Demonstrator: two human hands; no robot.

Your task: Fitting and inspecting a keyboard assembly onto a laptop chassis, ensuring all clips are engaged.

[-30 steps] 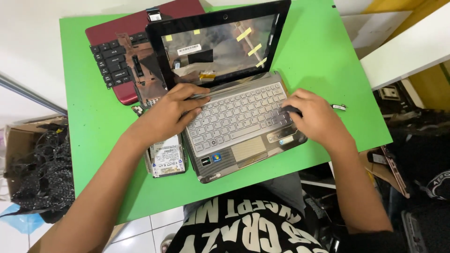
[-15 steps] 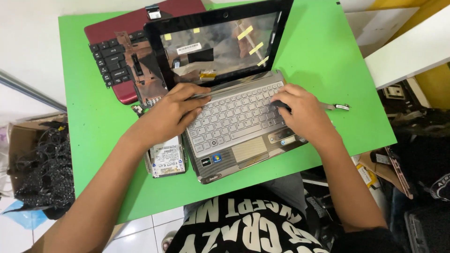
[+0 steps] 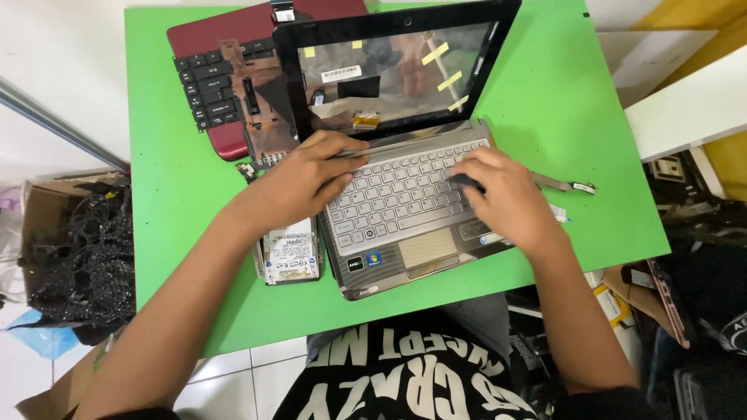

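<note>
Head view, read from left to right. A cardboard box (image 3: 47,225) full of tangled black cables (image 3: 85,257) stands on the floor beside the green table (image 3: 179,194). At the table's far left lies a dark red laptop base (image 3: 226,31) with a partly stripped black keyboard (image 3: 206,85) and a brown inner panel (image 3: 264,101) exposed. Near the front edge a bare hard drive (image 3: 289,253) lies flat, just beside the left side of the silver laptop (image 3: 405,249).

The left hand (image 3: 299,183) rests palm down on the upper left corner of the silver laptop, its fingers curled over the hinge line and the top row of the keyboard (image 3: 397,194); it presses rather than clasps, and nothing is enclosed in it.

The silver laptop sits near the middle of the table, open, its long axis running left to right and tilted slightly, the right end farther from the person. Its palm rest faces the person; its lid (image 3: 397,62), a black frame with the screen removed and yellow tape strips (image 3: 447,66) on the back panel, leans away toward the far edge.

The right hand (image 3: 506,198) lies on the right part of the keyboard, fingers bent around a small dark object (image 3: 465,182) of unclear kind. To its right a thin flat cable (image 3: 564,185) lies on the table.
</note>
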